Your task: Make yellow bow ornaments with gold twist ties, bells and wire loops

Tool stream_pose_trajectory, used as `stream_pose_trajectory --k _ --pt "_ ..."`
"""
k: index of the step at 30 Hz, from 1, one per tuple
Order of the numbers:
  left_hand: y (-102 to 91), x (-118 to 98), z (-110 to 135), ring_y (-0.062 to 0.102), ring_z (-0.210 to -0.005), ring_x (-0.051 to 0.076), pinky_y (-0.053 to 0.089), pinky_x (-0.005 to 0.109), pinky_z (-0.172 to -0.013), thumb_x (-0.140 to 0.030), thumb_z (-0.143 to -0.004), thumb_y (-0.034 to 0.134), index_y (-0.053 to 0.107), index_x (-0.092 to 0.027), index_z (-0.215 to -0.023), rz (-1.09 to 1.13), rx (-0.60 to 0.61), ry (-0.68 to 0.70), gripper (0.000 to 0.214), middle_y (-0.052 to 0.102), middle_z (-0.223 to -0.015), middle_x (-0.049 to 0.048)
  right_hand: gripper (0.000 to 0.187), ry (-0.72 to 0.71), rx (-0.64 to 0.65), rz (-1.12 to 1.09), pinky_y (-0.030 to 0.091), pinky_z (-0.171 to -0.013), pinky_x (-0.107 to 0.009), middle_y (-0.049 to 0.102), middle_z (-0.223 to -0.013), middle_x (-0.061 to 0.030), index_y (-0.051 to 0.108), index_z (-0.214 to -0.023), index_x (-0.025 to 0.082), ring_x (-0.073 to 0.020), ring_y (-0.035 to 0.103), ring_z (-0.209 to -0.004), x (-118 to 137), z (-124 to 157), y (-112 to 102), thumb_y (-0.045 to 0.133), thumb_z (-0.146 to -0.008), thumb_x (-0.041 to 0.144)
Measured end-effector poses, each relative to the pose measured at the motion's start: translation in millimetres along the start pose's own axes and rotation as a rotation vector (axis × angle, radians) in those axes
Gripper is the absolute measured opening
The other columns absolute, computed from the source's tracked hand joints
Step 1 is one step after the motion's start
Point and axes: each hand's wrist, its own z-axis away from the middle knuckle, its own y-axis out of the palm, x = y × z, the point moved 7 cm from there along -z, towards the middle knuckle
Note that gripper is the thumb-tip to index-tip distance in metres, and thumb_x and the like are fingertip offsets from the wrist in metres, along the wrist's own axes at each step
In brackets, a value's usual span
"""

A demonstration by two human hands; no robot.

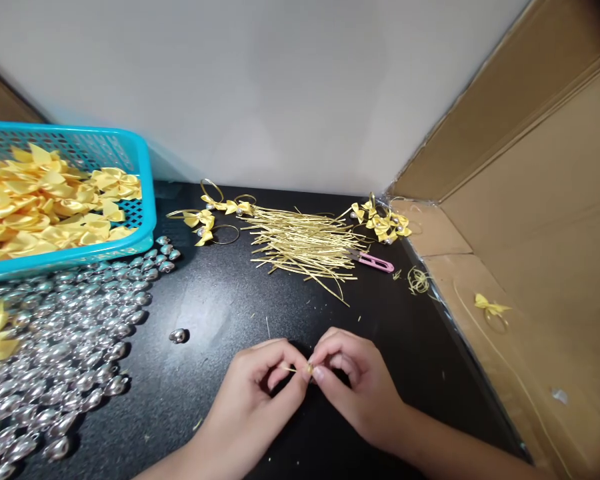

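Observation:
My left hand (263,390) and my right hand (360,387) meet low in the middle of the head view, just above the black tabletop (205,400). Thumb and forefinger of each are closed on a thin gold cord (291,369); a short end of it shows inside my left hand. Most of the cord is hidden by the fingertips. Beyond my hands lies a loose pile of gold cord pieces (305,243). Pink thread snips (376,262) rest at the pile's right side. One silver bead-like piece (179,335) sits apart, left of my hands.
A turquoise basket (147,180) of yellow satin bows (40,200) stands at left. Many silver pieces (45,360) spread before it. Bows with cord loops (200,220) flank the pile, with more (385,223) at right. Cardboard walls (545,167) border the right.

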Motion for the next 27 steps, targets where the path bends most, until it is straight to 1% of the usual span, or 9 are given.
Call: stream_pose_trajectory --k 3,5,9,13,15,20,24,27 --pt "0.4 0.4 0.2 0.035 -0.049 0.010 0.030 0.021 -0.048 -0.020 -0.080 0.050 0.062 -0.019 -0.062 0.000 0.002 0.004 0.022 0.034 -0.053 -0.0074 0.021 -0.124 -0.025 0.054 0.045 -0.056 -0.021 0.058 -0.076 0.0005 0.061 -0.086 0.021 -0.0104 0.056 -0.064 4.6 0.9 -2.4 0.059 -0.076 0.003" --pt "0.2 0.6 0.8 0.035 -0.048 0.010 0.030 0.021 -0.047 -0.020 -0.080 0.050 0.063 -0.019 -0.063 -0.004 -0.001 0.014 0.021 0.033 -0.053 -0.0077 0.025 -0.197 -0.052 0.078 0.047 -0.059 -0.023 0.058 -0.076 0.0006 0.058 -0.085 0.022 -0.0117 0.057 -0.066 8.3 0.9 -4.7 0.059 -0.073 0.000" --pt "-0.7 0.9 1.0 0.034 -0.048 0.010 0.030 0.021 -0.047 -0.019 -0.079 0.050 0.063 -0.018 -0.063 -0.019 -0.006 0.025 0.021 0.033 -0.053 -0.0078 0.022 -0.338 -0.059 0.168 0.048 -0.062 -0.025 0.059 -0.072 -0.0005 0.058 -0.077 0.020 -0.0130 0.058 -0.067 21.3 0.3 -5.1 0.060 -0.073 -0.001" --pt "-1.2 -0.1 0.0 0.034 -0.048 0.010 0.030 0.021 -0.046 -0.019 -0.080 0.050 0.063 -0.018 -0.063 -0.017 -0.003 0.031 0.021 0.033 -0.053 -0.0079 0.021 -0.449 -0.055 0.250 0.049 -0.062 -0.024 0.061 -0.072 -0.0035 0.064 -0.080 0.018 -0.0132 0.059 -0.067 32.8 2.2 -3.6 0.059 -0.074 -0.002" --pt "-1.1 -0.5 -0.1 0.034 -0.047 0.010 0.030 0.021 -0.046 -0.020 -0.080 0.050 0.063 -0.018 -0.063 -0.013 -0.004 0.030 0.021 0.032 -0.053 -0.0080 0.020 -0.465 -0.063 0.276 0.049 -0.061 -0.024 0.062 -0.073 -0.0042 0.066 -0.082 0.017 -0.0130 0.060 -0.067 34.3 3.1 -3.9 0.059 -0.075 -0.001" --pt "0.1 -0.2 0.7 0.036 -0.049 0.010 0.031 0.021 -0.048 -0.020 -0.080 0.050 0.063 -0.018 -0.063 -0.018 -0.001 0.023 0.021 0.034 -0.054 -0.0074 0.021 -0.442 -0.073 0.296 0.049 -0.061 -0.023 0.062 -0.073 -0.0039 0.068 -0.083 0.017 -0.0129 0.059 -0.067 32.5 2.2 -5.5 0.060 -0.073 -0.001" --pt "0.2 0.6 1.4 0.036 -0.049 0.010 0.032 0.021 -0.048 -0.019 -0.080 0.050 0.063 -0.018 -0.063 -0.010 -0.001 0.019 0.021 0.036 -0.054 -0.0071 0.022 -0.433 -0.076 0.306 0.049 -0.061 -0.024 0.061 -0.073 -0.0042 0.067 -0.084 0.016 -0.0136 0.059 -0.067 32.0 1.2 -5.9 0.060 -0.072 0.000" --pt "-0.5 1.4 1.6 0.037 -0.049 0.010 0.031 0.021 -0.048 -0.018 -0.078 0.050 0.063 -0.018 -0.063 -0.007 -0.005 0.019 0.020 0.036 -0.053 -0.0072 0.022 -0.459 -0.105 0.324 0.049 -0.061 -0.024 0.060 -0.072 -0.0033 0.064 -0.084 0.017 -0.0137 0.059 -0.066 34.2 2.6 -6.7 0.061 -0.071 0.000"
